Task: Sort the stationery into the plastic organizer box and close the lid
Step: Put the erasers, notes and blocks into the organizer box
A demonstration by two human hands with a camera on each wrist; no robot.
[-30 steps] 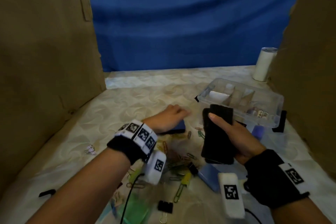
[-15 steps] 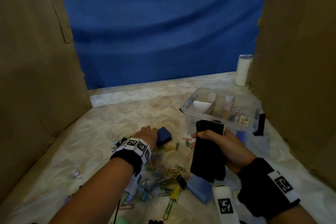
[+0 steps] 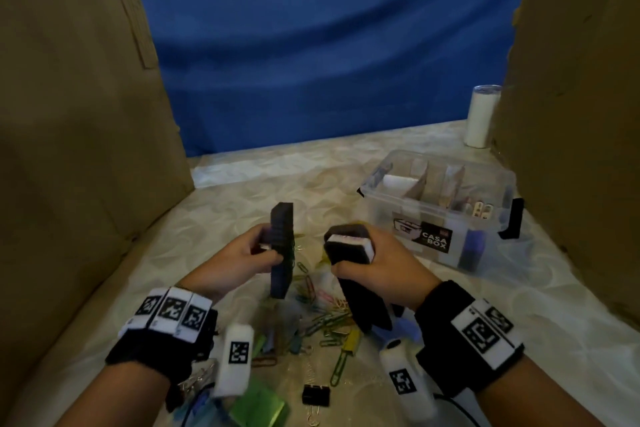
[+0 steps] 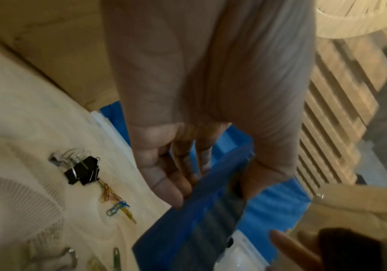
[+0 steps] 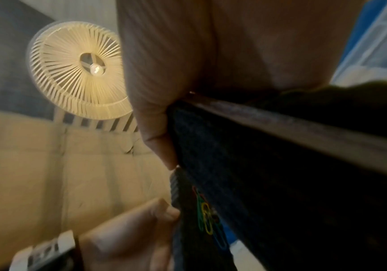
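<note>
My left hand [image 3: 239, 258] pinches a blue pad [image 3: 282, 250] upright above the clips [image 3: 322, 308]; my right hand [image 3: 377, 262] grips a black stack [image 3: 349, 250], near the box [image 3: 440, 211]. Both look light and stiff (slick covers, probably), so I hold the flat faces.

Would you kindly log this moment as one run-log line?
left hand: grips blue rectangular eraser block | right hand: grips stacked black eraser blocks | clear plastic organizer box: open | coloured paper clips: on table
</note>
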